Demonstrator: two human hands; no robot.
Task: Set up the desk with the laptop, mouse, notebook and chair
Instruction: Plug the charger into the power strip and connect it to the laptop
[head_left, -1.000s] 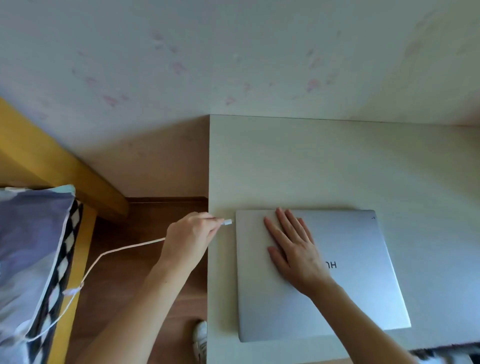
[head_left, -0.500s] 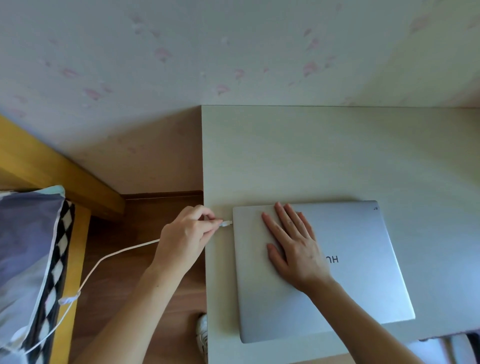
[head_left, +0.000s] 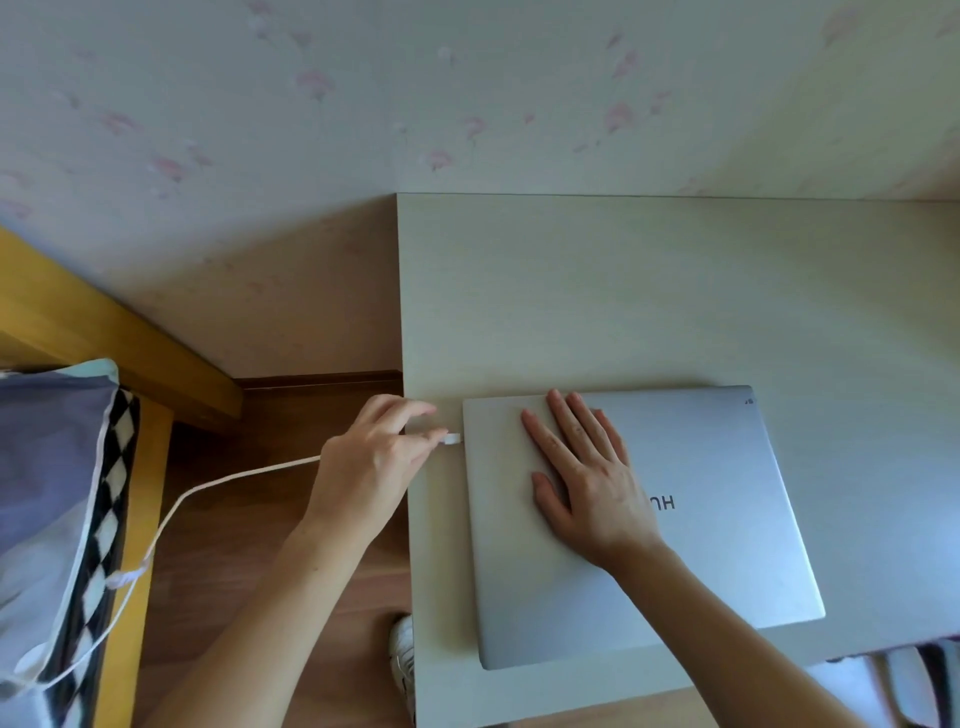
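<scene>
While the closed, silver, flat rectangular metal laptop (head_left: 665, 525) lies on the pale wood-grain desk top (head_left: 649, 291), near its front-left corner, the right hand (head_left: 582, 473) rests palm down and fingers spread on the lid, holding nothing. The left hand (head_left: 374, 462) pinches the plug (head_left: 451, 439) of the thin white charging cable (head_left: 218, 483) between thumb and fingertips; the plug tip sits at the laptop's left edge, and whether it is seated cannot be told from this view.

Handling, as judged:
- Laptop: rigid, moderately heavy, with a smooth lid that is likely slippery. Steady it with a flat palm, as shown, while the plug is pushed in. To lift it, grip both long edges; do not lift it by one corner.
- Cable: light and limp. Hold it by the stiff plug body, not the cord. The slack loop trailing off toward the blue and checkered bedding (head_left: 57, 493) on the yellow wooden bed frame (head_left: 130, 519) could snag.

Count in view:
- Laptop: one.
- Cable: one.
- Desk: one.
- Mouse, notebook, chair: none visible.
- Hands: two.
- White shoe (head_left: 402, 654) at the desk's front edge: one.
</scene>
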